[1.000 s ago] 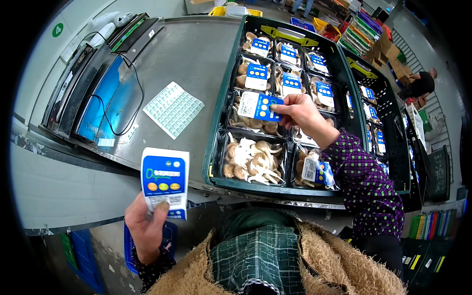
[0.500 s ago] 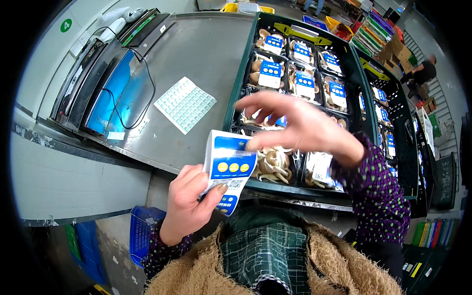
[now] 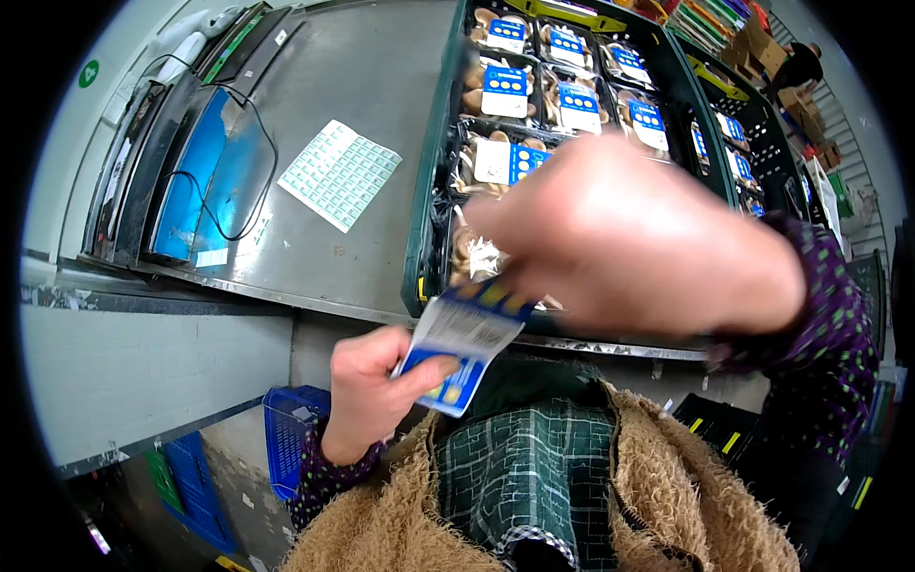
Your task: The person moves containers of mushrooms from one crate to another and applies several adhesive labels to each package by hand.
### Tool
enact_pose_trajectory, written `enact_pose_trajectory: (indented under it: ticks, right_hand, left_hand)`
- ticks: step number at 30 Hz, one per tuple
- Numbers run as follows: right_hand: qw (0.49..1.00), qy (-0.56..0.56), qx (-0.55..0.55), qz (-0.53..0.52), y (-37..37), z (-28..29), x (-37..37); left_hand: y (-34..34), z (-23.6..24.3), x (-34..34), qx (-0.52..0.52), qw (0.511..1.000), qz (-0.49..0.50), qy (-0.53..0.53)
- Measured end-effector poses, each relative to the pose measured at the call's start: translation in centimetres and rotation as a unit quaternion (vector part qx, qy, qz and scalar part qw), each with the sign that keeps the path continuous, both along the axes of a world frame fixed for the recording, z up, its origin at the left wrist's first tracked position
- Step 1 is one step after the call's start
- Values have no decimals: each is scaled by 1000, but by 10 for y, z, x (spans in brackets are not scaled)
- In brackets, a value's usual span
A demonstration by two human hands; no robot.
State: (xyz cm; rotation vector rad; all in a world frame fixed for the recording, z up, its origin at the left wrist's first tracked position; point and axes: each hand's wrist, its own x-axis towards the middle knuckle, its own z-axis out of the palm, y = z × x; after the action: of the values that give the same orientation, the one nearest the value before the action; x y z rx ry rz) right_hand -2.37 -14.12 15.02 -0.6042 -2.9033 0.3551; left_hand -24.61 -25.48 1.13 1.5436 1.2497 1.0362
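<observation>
My left hand (image 3: 367,391) is closed on a small stack of blue and white printed labels (image 3: 465,338), thumb on top. My right hand (image 3: 648,238), smeared by motion, reaches across the near part of a dark green crate (image 3: 431,205). Its fingertips meet the blurred upper end of the top label and seem to pinch it. In the crate stand rows of black trays of brown mushrooms, such as one labelled mushroom tray (image 3: 505,88). A nearer tray of mushrooms (image 3: 467,253) is partly hidden by my right hand.
A sheet of small pale green stickers (image 3: 341,174) lies on the grey metal table (image 3: 372,67). Panels with a loose black cable (image 3: 276,162) lean at left. Another crate (image 3: 720,81) adjoins at right. A blue basket (image 3: 286,439) sits below; a person (image 3: 799,69) is far right.
My right hand has come nearer and right, down to the label's upper end, which now bends over. The view has shifted, and a mushroom tray formerly behind my hand shows its label.
</observation>
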Motion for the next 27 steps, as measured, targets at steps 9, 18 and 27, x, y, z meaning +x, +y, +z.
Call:
enact_pose_trajectory:
  ticks: [9, 18, 27]
  right_hand:
    - [599, 291, -595, -451, -13, -129, 54]
    - [715, 102, -489, -488, -3, -144, 50]
    - [925, 109, -227, -286, 15, -90, 13]
  left_hand:
    - [-9, -52, -59, -16, 940, 283, -189]
    - [-8, -49, -47, -5, 951, 245, -190]
    - [-17, -21, -36, 118, 990, 62, -43]
